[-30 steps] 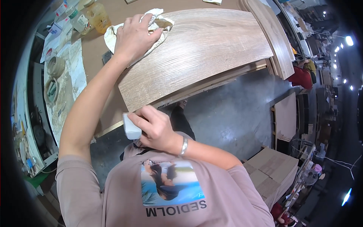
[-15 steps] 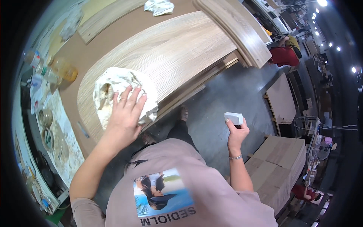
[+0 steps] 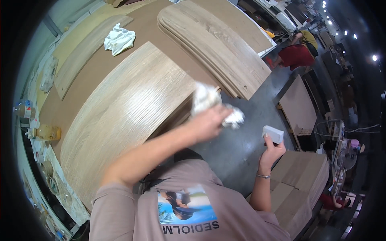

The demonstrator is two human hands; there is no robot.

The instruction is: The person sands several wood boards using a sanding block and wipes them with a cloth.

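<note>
Left hand (image 3: 210,123): gripping blurred rag (image 3: 205,98) beside right corner of panel (image 3: 128,100) on table (image 3: 102,66), possibly touching. Right hand (image 3: 273,154): pinching block (image 3: 274,133), well apart from rag, out over floor (image 3: 233,144). Guard against dropping block through a slackened pinch, and against scratching panel with any grit caught in rag.
</note>
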